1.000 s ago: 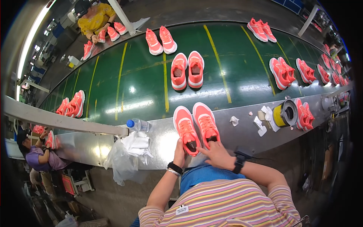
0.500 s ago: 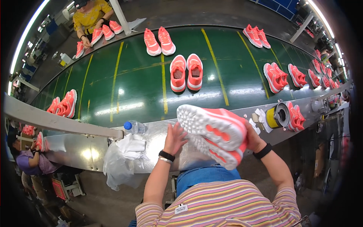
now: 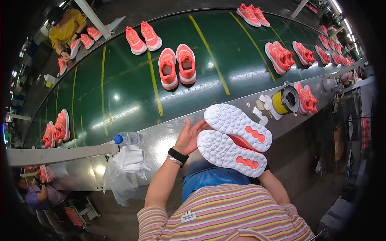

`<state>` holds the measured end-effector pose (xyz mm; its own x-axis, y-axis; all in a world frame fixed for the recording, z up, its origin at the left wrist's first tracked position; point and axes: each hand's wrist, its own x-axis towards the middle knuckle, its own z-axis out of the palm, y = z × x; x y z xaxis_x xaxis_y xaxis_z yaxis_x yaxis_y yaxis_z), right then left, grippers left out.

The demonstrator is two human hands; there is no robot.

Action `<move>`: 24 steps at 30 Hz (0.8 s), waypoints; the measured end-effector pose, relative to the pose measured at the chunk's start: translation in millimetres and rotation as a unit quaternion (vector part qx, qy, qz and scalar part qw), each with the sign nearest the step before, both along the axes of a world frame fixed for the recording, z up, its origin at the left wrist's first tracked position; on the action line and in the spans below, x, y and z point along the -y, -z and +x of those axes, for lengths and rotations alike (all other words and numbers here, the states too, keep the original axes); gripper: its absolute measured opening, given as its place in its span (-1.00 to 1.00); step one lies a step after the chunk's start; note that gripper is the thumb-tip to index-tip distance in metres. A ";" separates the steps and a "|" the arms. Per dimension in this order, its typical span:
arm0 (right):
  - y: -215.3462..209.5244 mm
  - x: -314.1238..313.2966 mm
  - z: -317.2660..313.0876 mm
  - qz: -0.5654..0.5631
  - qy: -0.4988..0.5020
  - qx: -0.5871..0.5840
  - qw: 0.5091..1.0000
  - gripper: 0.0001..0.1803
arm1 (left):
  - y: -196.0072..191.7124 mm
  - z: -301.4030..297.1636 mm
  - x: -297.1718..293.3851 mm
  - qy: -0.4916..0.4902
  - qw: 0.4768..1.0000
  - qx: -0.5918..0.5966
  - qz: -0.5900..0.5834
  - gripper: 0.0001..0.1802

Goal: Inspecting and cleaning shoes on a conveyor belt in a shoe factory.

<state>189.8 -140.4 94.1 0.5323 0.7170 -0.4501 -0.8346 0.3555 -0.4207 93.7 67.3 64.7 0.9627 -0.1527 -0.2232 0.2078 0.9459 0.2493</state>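
Note:
A pair of coral-pink sneakers (image 3: 233, 140) is held up before me, white patterned soles facing me, each with a pink inset near the heel. My right hand is hidden behind their heel end; its forearm (image 3: 275, 188) reaches up there, and the hand supports the pair from behind. At the toe end, my left hand (image 3: 191, 135) is open, thumb up and fingers stretched toward the upper shoe's toe. Some fingertips pass behind that toe, so whether they touch it I cannot tell. A dark band and a bracelet circle the left wrist.
A green conveyor belt (image 3: 132, 86) with yellow lines carries several sneaker pairs. Along its near side runs a metal ledge (image 3: 161, 127). On it are a blue-capped bottle (image 3: 128, 138), white wrapping (image 3: 128, 162) and a yellow-and-black can (image 3: 286, 99). A co-worker (image 3: 66, 30) handles sneakers across the belt.
The sneakers have turned so both soles face me squarely. My right hand, visible before at their heel side, is now behind them. My left hand has moved up beside the toes.

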 end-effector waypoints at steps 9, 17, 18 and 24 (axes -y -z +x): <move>8.7 9.8 -6.6 0.032 0.000 0.007 0.999 -0.25 | -27.1 -9.3 5.0 -0.024 0.998 0.028 0.058 -0.19; 10.4 3.4 -7.2 0.048 0.007 0.013 0.999 -0.25 | -33.1 -8.4 -0.7 -0.034 0.993 0.035 0.110 -0.22; 11.0 -1.0 -8.4 0.051 0.009 0.013 0.999 -0.25 | -30.1 -9.4 -3.6 -0.035 0.993 0.035 0.106 -0.25; 14.5 14.3 -15.5 0.079 0.038 0.023 0.996 -0.25 | -12.7 -68.6 8.0 -0.163 0.924 -0.278 0.205 -0.39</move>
<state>174.3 -154.6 79.6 0.6058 0.7333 -0.3086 -0.7833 0.4820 -0.3925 25.1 59.3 77.4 0.6620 0.3328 -0.6716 0.1324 0.8300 0.5418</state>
